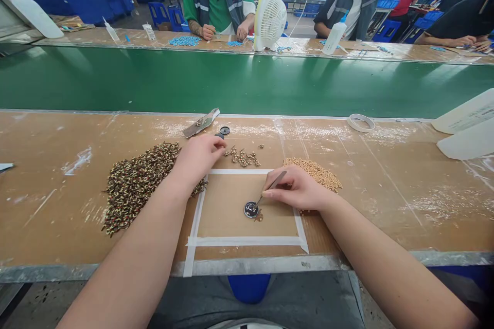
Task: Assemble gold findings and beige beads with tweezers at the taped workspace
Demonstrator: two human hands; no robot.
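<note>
Metal tweezers point(277, 180) are pinched in my right hand point(295, 188), slanting down to the left. Their tips reach a small round black dish point(251, 209) with shiny contents, lying on the tape-framed board point(219, 211). A brown stain point(259, 216) shows beside the dish. Further off, my left hand point(203, 154) has its fingers drawn together; whatever may be between them is hidden. Just past those fingertips is a dark round cap point(224, 130), and to their right lies a loose group of small gold-coloured pieces point(244, 157).
A heap of small dark-and-gold pieces point(141, 180) lies left, partly behind my left forearm. Tan beads point(314, 174) are piled beyond my right hand. A tape roll point(361, 123) and white bottles point(469, 139) stand right. Across the green belt point(231, 79), people work near a fan point(270, 18).
</note>
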